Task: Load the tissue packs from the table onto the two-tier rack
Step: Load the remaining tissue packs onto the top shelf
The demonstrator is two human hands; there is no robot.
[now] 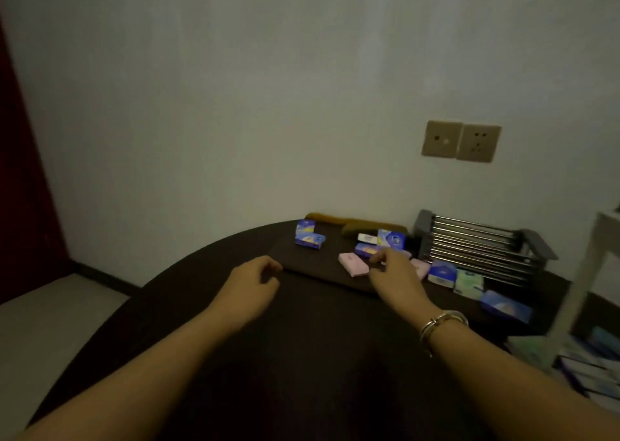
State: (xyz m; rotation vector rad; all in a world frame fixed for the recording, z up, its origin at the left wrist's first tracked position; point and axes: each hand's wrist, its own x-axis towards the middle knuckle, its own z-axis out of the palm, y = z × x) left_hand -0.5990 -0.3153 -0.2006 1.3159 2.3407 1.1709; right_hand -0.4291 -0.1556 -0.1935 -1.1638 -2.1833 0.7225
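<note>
The room is dim and the picture soft, so small details blur. Both forearms reach out over a dark round table point(201, 306). The left hand point(253, 281) hovers above the tabletop with fingers loosely curled and nothing in them. The right hand point(394, 274), with metal bangles point(439, 325) at the wrist, reaches over a darker mat point(308, 263) toward the packs; its fingers bend downward just beside a pink tissue pack point(354, 264), but whether the fingertips touch or pinch anything I cannot tell, since the back of the hand hides them.

Tissue packs lie scattered on the far part of the table. Two blue packs point(308, 236) sit stacked at the left of the mat. A tilted blue pack point(391, 238), a white pack point(366, 238) and a purple-blue pack point(365, 249) cluster beyond the right hand, partly covered by its fingers. Another pink pack point(421, 268) peeks out from behind the hand. Further right stand a blue-and-white pack point(443, 273), a pale green pack point(469, 283) and a blue pack lying flat point(505, 306).

The rack point(479, 244), grey-framed with metal rods, stands at the table's far right against the wall; its lower tier is hard to make out. Something olive-brown point(355, 227) lies along the table's back edge, its nature unclear. A double wall socket point(461, 141) sits above. Blurred items at the right edge are cut off.
</note>
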